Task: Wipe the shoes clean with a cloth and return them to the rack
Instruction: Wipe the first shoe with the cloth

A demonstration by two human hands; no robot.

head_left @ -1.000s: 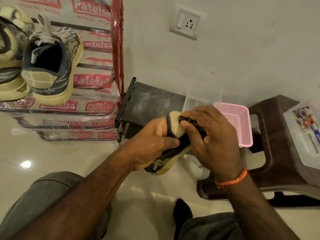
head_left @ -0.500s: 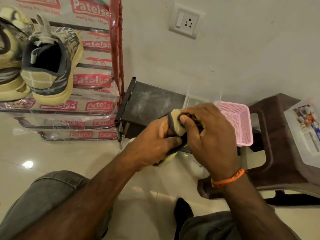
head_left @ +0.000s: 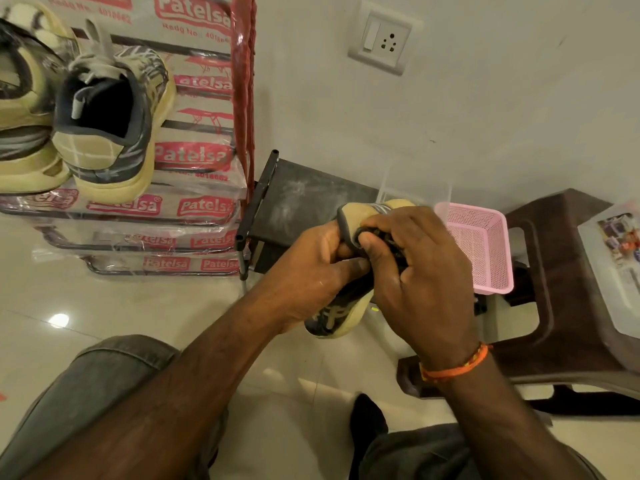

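Floor (head_left: 104, 306): glossy pale tiles meeting a white wall with a switch-and-socket plate (head_left: 382, 40). Shoe rack (head_left: 242, 98): red-framed, its tiers wrapped in printed plastic, upper left; two tan-and-grey shoes (head_left: 107, 119) stand on its upper tier, heels toward the camera. Brown plastic stool (head_left: 554, 271): right, carrying a white lidded container (head_left: 616, 265). Dark panel (head_left: 304, 199): leans by the rack's foot. Pink mesh basket (head_left: 481, 251): between panel and stool. Held shoe (head_left: 337, 315): tan sole, dark patterned upper, raised above the floor at centre, apart from the rack. Left hand (head_left: 304, 275): fingers curled round the shoe's side. Right hand (head_left: 422, 271): wrist with an orange band, fingers curled, thumb pinching a dark cloth (head_left: 379, 235) against the shoe's collar.
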